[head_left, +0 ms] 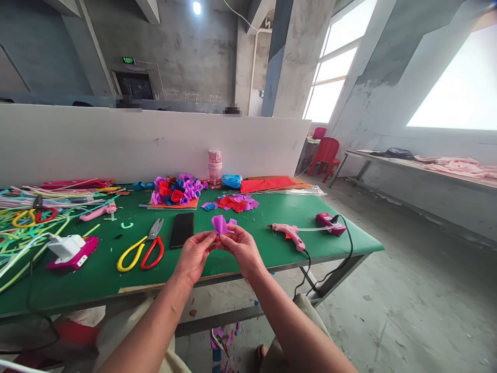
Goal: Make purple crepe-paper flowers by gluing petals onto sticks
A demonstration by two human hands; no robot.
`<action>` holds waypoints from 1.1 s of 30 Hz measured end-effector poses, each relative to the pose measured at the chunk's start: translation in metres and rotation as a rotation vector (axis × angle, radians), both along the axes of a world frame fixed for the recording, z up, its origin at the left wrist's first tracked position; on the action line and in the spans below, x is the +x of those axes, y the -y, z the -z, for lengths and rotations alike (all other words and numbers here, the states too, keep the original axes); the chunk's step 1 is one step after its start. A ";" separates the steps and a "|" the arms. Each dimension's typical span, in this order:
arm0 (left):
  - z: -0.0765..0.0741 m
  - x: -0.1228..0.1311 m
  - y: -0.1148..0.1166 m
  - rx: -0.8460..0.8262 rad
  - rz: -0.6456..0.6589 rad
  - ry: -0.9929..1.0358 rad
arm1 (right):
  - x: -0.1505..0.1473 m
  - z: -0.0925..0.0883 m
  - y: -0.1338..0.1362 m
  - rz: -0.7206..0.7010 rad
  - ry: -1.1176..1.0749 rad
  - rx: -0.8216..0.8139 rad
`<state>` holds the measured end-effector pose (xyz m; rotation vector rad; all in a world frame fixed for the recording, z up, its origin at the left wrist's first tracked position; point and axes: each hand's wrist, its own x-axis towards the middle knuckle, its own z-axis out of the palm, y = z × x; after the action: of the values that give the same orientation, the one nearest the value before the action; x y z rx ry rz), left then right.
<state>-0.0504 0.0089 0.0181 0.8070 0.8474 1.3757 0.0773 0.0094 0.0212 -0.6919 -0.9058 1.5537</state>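
Observation:
Both my hands meet above the front edge of the green table, pinching a purple crepe paper petal (220, 225) between thumbs and fingertips. My left hand (197, 253) has its fingers closed at the petal's lower left. From the other side my right hand (243, 251) grips its lower right; the fingers behind the paper are partly hidden. A black phone (182, 231) lies just left of the hands. Beside it are scissors (144, 246) with one yellow and one red handle, blades apart. To the right rests a pink glue gun (287, 234) with a glue stick in its back.
Behind the hands lie loose paper petals (235, 203) and a pile of paper flowers (176, 190). A pink bottle (215, 168) stands by the white partition (155, 145). Colourful pipe cleaners (58, 199) cover the left side. Power strips (330, 224) and cords sit at both ends.

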 end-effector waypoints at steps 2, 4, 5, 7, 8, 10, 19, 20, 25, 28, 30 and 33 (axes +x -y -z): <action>-0.002 0.002 0.001 -0.024 -0.021 0.026 | -0.001 0.001 0.000 0.008 0.001 -0.008; -0.003 0.003 0.003 -0.044 -0.046 0.047 | -0.001 0.002 0.000 0.020 0.009 -0.019; -0.004 0.004 0.003 -0.048 -0.057 0.058 | -0.001 0.002 0.000 0.023 0.017 -0.024; -0.003 0.005 0.003 -0.047 -0.070 0.079 | -0.002 0.002 0.001 0.022 0.037 -0.035; -0.003 0.006 0.003 -0.043 -0.073 0.088 | -0.003 0.002 0.001 0.019 0.048 -0.040; -0.002 0.006 0.003 -0.033 -0.076 0.098 | -0.003 0.002 0.002 0.017 0.060 -0.048; 0.002 0.006 0.003 -0.019 -0.061 0.128 | -0.006 0.004 0.000 0.015 0.047 -0.018; 0.002 0.006 0.003 -0.024 -0.058 0.130 | -0.006 0.004 0.000 0.017 0.049 -0.013; 0.002 0.004 0.002 -0.032 -0.032 0.133 | -0.007 0.006 -0.001 0.040 0.062 0.009; 0.004 0.003 0.002 -0.054 -0.003 0.121 | -0.006 0.006 -0.001 0.063 0.081 0.026; 0.005 0.002 0.002 -0.066 0.014 0.112 | -0.005 0.005 0.000 0.064 0.085 0.037; 0.005 0.003 0.002 -0.061 0.014 0.124 | -0.005 0.004 0.001 0.045 0.078 0.036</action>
<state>-0.0472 0.0070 0.0126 0.6730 0.7821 1.3665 0.0724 0.0089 0.0172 -0.7464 -0.9677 1.4754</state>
